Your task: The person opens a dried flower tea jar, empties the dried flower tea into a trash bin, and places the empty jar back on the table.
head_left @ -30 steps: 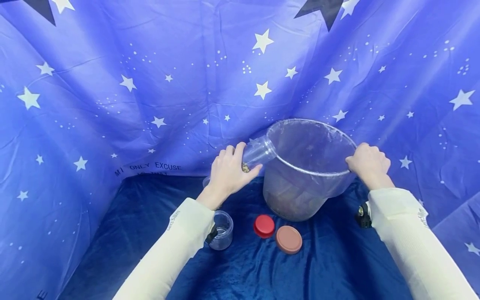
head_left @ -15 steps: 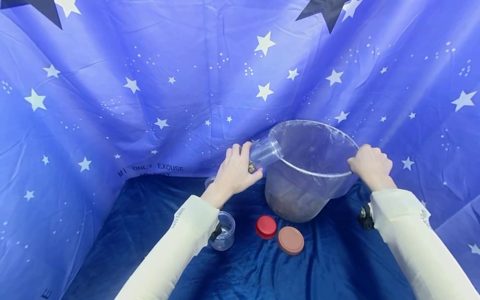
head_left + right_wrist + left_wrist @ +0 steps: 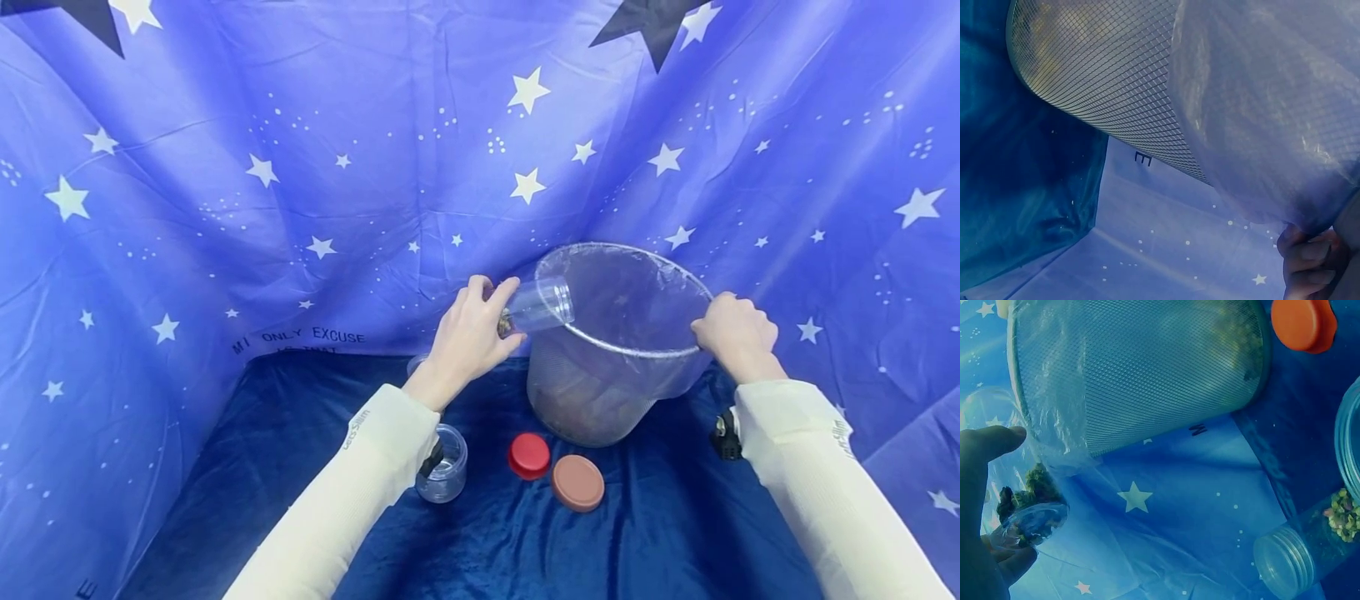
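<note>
My left hand (image 3: 468, 337) grips a clear plastic jar (image 3: 542, 305) near its base. Tipped on its side, the jar points its mouth over the near-left rim of a mesh waste bin (image 3: 585, 396) lined with a clear bag. Dark greenish dried clumps (image 3: 1025, 494) sit at the jar's base in the left wrist view. With curled fingers my right hand (image 3: 738, 335) holds the bin's right rim and the liner edge (image 3: 1285, 187). The bin leans a little, and pale material (image 3: 1235, 334) shows through its mesh low down.
An uncapped clear jar (image 3: 452, 483) stands by my left sleeve. A red lid (image 3: 529, 456) and a pinkish-brown lid (image 3: 577, 483) lie before the bin on dark blue cloth (image 3: 480, 550). Another clear jar (image 3: 1291, 559), holding dried buds, is mostly hidden behind my left forearm in the head view.
My left hand has moved the tipped jar to the right, bringing its mouth further inside the bin's rim. The right hand keeps its hold on the rim; the bin barely shifts.
</note>
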The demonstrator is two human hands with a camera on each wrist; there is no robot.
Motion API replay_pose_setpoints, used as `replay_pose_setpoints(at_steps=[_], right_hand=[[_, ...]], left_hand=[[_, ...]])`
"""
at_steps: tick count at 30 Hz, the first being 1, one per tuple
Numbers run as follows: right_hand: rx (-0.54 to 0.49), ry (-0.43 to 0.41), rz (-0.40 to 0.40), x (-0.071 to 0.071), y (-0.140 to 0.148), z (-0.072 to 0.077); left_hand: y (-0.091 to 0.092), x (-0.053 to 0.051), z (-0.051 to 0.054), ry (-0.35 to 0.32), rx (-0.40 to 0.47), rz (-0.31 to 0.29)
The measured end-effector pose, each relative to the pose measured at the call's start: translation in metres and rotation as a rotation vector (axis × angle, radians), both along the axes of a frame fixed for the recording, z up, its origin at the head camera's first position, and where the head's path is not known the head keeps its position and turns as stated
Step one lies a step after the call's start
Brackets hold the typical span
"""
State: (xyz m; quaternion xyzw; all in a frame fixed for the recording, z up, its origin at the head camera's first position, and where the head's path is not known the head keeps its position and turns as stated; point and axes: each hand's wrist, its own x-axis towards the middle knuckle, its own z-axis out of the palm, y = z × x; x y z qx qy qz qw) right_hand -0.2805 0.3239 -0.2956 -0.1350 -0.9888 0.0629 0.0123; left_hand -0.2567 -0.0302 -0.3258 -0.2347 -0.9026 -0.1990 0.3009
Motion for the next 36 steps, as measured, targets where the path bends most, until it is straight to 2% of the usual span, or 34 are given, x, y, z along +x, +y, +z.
replay_pose_setpoints(at_steps=[7,14,21,25,36], right_hand=[[0.005,-0.017,0.001,0.002,-0.004,0.003],[0.011,-0.021,0.000,0.001,-0.003,0.005],[0.006,-0.026,0.002,0.000,-0.004,0.003],[-0.005,-0.014,0.002,0.000,-0.007,0.003],[0.002,-0.024,-0.010,0.002,-0.008,0.004]], left_hand=[[0.004,-0.007,0.005,0.054,-0.053,0.037],[0.006,-0.011,0.007,0.110,-0.044,0.037],[0.007,-0.011,0.008,0.238,-0.116,0.064],[0.005,-0.011,0.008,0.282,-0.157,0.079],[0.008,-0.013,0.007,0.439,-0.204,0.037]])
